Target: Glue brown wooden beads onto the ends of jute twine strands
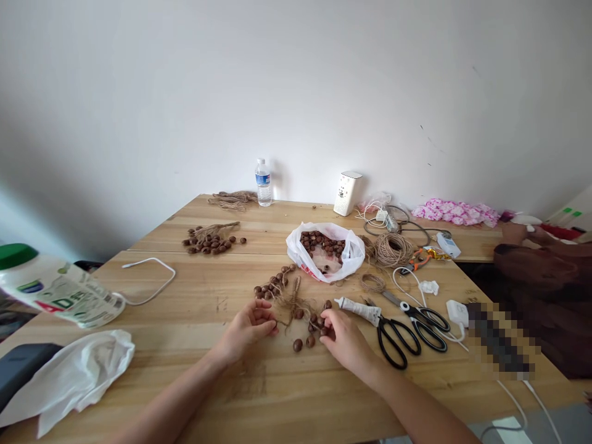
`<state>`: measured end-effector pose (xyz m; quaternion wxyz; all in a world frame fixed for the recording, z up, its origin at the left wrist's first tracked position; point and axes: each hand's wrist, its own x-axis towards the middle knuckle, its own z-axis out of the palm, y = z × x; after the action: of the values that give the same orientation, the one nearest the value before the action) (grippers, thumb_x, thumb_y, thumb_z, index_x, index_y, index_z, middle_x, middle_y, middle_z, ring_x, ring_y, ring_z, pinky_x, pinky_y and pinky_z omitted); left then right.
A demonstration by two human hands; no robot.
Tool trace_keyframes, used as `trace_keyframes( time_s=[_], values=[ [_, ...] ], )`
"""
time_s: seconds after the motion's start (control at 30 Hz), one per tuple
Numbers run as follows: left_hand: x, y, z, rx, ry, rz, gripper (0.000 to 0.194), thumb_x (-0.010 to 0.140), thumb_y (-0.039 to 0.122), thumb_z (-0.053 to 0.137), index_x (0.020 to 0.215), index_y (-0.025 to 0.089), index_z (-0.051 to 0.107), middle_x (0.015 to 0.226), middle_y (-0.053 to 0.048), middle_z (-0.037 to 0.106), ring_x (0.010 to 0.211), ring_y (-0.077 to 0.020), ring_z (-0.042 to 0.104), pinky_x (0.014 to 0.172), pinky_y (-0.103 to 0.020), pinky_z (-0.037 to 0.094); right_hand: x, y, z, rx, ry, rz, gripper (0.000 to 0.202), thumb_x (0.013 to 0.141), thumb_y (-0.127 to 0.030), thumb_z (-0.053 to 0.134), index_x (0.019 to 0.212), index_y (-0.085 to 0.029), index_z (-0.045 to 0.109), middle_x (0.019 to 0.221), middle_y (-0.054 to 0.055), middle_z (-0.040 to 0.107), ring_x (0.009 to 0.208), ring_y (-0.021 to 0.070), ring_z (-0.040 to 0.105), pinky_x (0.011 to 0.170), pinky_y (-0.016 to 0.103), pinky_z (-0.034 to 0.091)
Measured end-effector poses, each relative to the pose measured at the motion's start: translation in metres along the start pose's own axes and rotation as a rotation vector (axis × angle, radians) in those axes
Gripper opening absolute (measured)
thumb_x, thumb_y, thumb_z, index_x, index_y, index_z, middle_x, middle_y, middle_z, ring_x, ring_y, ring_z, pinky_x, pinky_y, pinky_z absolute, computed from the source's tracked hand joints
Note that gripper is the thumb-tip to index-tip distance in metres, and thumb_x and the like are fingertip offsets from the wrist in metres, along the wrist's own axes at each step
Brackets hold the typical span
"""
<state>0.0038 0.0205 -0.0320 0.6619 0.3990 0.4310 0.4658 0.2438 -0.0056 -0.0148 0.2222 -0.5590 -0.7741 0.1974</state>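
My left hand has its fingers closed in a pinch on a thin strand of twine. My right hand is closed at the fingertips round a brown nut-like bead, partly hidden by the fingers. Between the hands lies a bundle of knotted jute twine with several of these beads along its strands. Two loose-looking beads rest on the wood just in front. Behind the hands, a white plastic bag gapes open with many more beads inside.
Right of my right hand lie black-handled scissors, a second pair and a white tube. Farther back are a twine coil, cables and a water bottle. A finished-looking bead bunch and a large white bottle stand left.
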Motion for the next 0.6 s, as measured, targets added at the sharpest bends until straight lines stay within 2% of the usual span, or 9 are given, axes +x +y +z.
trace_keyframes(
  time_s=[0.17, 0.27, 0.37, 0.47, 0.6],
  values=[
    [0.000, -0.001, 0.000, -0.001, -0.003, 0.005, 0.042, 0.056, 0.020, 0.076, 0.086, 0.018, 0.047, 0.067, 0.004, 0.062, 0.062, -0.0126, 0.061, 0.065, -0.030, 0.050, 0.002, 0.008, -0.014, 0.068, -0.131, -0.020, 0.043, 0.062, -0.018, 0.076, 0.099, -0.020, 0.054, 0.075, -0.002, 0.056, 0.070, 0.0150, 0.054, 0.063, 0.024, 0.043],
    [0.000, -0.001, 0.000, -0.002, -0.003, 0.007, 0.041, 0.057, 0.020, 0.075, 0.087, 0.018, 0.047, 0.068, 0.003, 0.062, 0.062, -0.0127, 0.061, 0.066, -0.030, 0.050, 0.005, 0.014, -0.022, 0.022, -0.124, -0.010, 0.038, 0.065, -0.022, 0.075, 0.098, -0.020, 0.056, 0.070, -0.004, 0.054, 0.064, 0.0141, 0.053, 0.057, 0.023, 0.041],
    [-0.001, 0.000, 0.000, -0.002, 0.002, 0.000, 0.041, 0.056, 0.020, 0.075, 0.087, 0.018, 0.048, 0.068, 0.003, 0.063, 0.062, -0.0129, 0.062, 0.066, -0.030, 0.051, 0.008, 0.016, -0.027, -0.039, -0.047, -0.119, 0.023, 0.074, -0.013, 0.065, 0.094, -0.021, 0.059, 0.080, 0.000, 0.056, 0.074, 0.0147, 0.055, 0.067, 0.025, 0.044],
    [-0.001, 0.001, 0.001, 0.002, 0.008, -0.001, 0.041, 0.056, 0.020, 0.075, 0.086, 0.018, 0.048, 0.067, 0.003, 0.062, 0.061, -0.0128, 0.062, 0.065, -0.030, 0.050, 0.010, 0.014, -0.026, -0.146, 0.002, -0.271, 0.024, 0.074, -0.010, 0.064, 0.095, -0.021, 0.060, 0.096, 0.004, 0.054, 0.091, 0.0183, 0.053, 0.080, 0.030, 0.044],
    [0.000, 0.000, -0.001, 0.010, -0.003, 0.001, 0.041, 0.057, 0.020, 0.075, 0.086, 0.018, 0.047, 0.067, 0.003, 0.063, 0.060, -0.0128, 0.062, 0.064, -0.030, 0.050, 0.013, 0.010, -0.020, -0.290, -0.010, -0.308, 0.020, 0.072, -0.017, 0.070, 0.089, -0.020, 0.061, 0.093, 0.004, 0.052, 0.089, 0.0194, 0.051, 0.077, 0.031, 0.045]
  ],
)
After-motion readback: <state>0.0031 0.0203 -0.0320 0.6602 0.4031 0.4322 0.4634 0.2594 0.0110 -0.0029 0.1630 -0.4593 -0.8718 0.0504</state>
